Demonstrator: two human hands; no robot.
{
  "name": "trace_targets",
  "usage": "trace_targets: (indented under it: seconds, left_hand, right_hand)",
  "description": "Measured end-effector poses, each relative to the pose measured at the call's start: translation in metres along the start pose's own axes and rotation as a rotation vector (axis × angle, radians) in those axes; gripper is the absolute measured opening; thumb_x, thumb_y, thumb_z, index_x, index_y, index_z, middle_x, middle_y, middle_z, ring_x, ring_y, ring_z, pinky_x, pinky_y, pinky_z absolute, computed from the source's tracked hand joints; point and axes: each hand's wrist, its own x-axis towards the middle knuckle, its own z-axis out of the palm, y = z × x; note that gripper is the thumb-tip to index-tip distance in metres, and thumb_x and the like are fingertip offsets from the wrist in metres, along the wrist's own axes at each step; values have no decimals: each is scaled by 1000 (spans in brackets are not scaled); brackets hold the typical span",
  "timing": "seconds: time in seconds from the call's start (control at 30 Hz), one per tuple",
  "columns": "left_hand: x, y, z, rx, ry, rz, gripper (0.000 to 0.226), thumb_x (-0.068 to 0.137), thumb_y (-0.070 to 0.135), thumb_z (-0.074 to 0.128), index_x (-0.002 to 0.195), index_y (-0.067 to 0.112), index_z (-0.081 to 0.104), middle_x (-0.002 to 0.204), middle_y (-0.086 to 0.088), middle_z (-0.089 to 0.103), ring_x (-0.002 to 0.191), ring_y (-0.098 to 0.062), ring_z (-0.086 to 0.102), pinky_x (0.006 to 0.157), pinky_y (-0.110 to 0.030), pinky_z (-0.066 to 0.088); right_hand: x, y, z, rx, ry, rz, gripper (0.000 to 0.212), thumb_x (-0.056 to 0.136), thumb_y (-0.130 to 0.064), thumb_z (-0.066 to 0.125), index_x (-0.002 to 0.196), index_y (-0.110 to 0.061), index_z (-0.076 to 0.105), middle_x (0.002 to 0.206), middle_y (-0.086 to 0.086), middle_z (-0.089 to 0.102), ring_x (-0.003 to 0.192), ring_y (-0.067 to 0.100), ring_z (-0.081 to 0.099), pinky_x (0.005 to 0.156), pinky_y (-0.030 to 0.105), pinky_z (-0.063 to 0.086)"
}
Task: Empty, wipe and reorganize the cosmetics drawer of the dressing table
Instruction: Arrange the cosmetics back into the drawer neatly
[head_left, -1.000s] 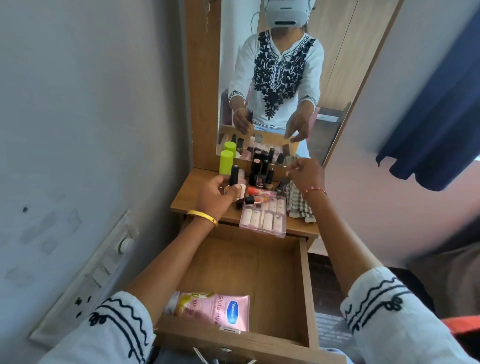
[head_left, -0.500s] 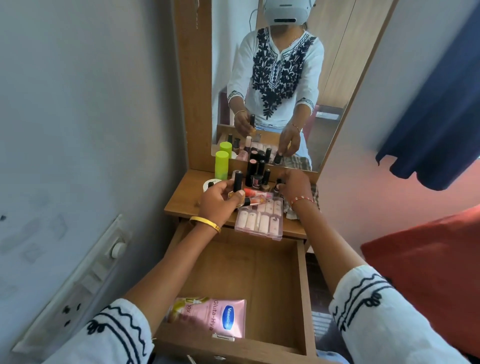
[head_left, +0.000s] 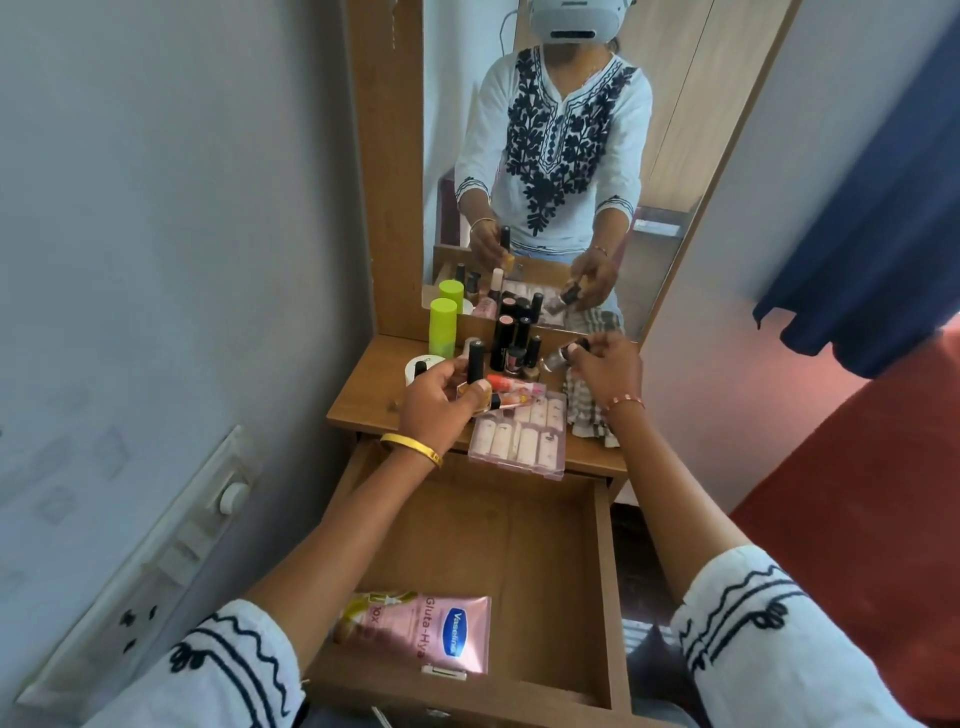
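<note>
The left hand (head_left: 439, 397) is gripping one small bottle with a tall black cap (head_left: 475, 366), fingers and thumb curled round its amber base, and is holding it upright just above the tabletop (head_left: 363, 400). The right hand (head_left: 605, 371) is pinching a second small bottle (head_left: 563, 356) by its dark cap, so that the bottle is lying tilted with its clear body pointing left. One yellow bangle (head_left: 413, 447) is sitting on the left wrist and one thin red-and-white bracelet (head_left: 626, 401) on the right wrist.

Taking the open drawer (head_left: 605, 571) as the landmark: one pink lotion tube (head_left: 421, 631) is lying flat inside it, at its front left corner. Behind the drawer, on the tabletop, one clear case of press-on nails (head_left: 519, 439) is resting with its front edge overhanging the drawer. Behind that case, two orange-pink tubes (head_left: 514, 385) are lying on their sides, and a cluster of upright dark-capped bottles (head_left: 511, 340) is standing; their exact number cannot be told. One lime-green can (head_left: 442, 325) is standing at the back left, with one white jar (head_left: 422, 366) beside it. One checked cloth (head_left: 589, 415) is lying behind the drawer's right side.

The mirror (head_left: 545, 156) is rising behind the tabletop. A grey wall carrying one switch panel (head_left: 145, 571) is standing left of the drawer; one dark blue curtain (head_left: 872, 234) is hanging to the right.
</note>
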Motion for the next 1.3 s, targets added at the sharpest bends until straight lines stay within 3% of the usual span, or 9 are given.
trace_targets:
  seconds: [0.07,0.2,0.4,0.47,0.57,0.63,0.77,0.93,1.3]
  left_hand:
    - [-3,0,-1,-17,-5,-4,34,82,18,65,115,8,59,111,-7,65,101,-19,60,86,-33,51]
    - [-16,-3,-9,-89,5,4,28,82,15,65,109,13,61,98,3,63,93,-11,59,73,-14,46]
    - [-49,-26,-33,-154,69,-55,20,78,13,68,90,26,59,88,3,64,82,-8,61,71,-20,47]
    - [-60,-36,-43,-153,77,-71,21,78,11,69,87,27,59,83,6,64,76,-3,62,66,-14,49]
    - [-70,-52,-56,-138,122,-119,18,78,9,68,89,20,61,81,4,65,69,1,63,61,-7,49]
    - [-73,-62,-62,-94,172,-158,20,79,10,68,97,16,62,86,-1,65,76,-9,63,71,-20,51]
    - [-74,-77,-70,14,249,-166,17,80,13,66,96,17,62,86,0,63,83,-18,60,78,-30,47]
    - [-77,-91,-74,60,305,-162,22,82,15,64,103,7,64,96,-10,68,88,-20,60,79,-32,46]
    - [-80,-98,-80,105,337,-200,29,85,18,61,111,7,62,104,-11,68,98,-24,61,82,-33,47]
  right_hand:
    - [-9,-7,-3,135,-32,2,12,82,-7,66,92,-7,59,98,19,68,84,29,66,78,39,56]
    - [-39,-22,-7,332,-108,-31,17,83,1,62,80,-15,55,92,15,67,70,17,64,60,17,56]
    - [-94,-28,2,428,-253,-8,10,82,2,63,89,-5,60,75,6,66,54,2,65,53,14,53]
    - [-110,-25,12,409,-306,11,14,82,2,63,94,-2,59,75,6,67,57,4,66,55,16,55]
    - [-129,-17,33,302,-372,-8,17,80,-1,66,84,-15,58,79,4,66,69,11,65,59,19,56]
    - [-139,-11,49,221,-413,-13,18,80,-3,68,84,-17,57,82,5,66,73,13,65,59,18,56]
    - [-152,4,79,81,-466,13,20,77,-6,70,90,-15,59,94,16,68,83,27,65,77,37,56]
    - [-158,22,114,-113,-514,-37,24,78,-6,69,101,-10,65,99,6,68,86,14,60,73,16,43]
    - [-157,33,171,-194,-642,-81,32,79,3,63,110,-3,63,112,14,66,102,23,61,83,19,44]
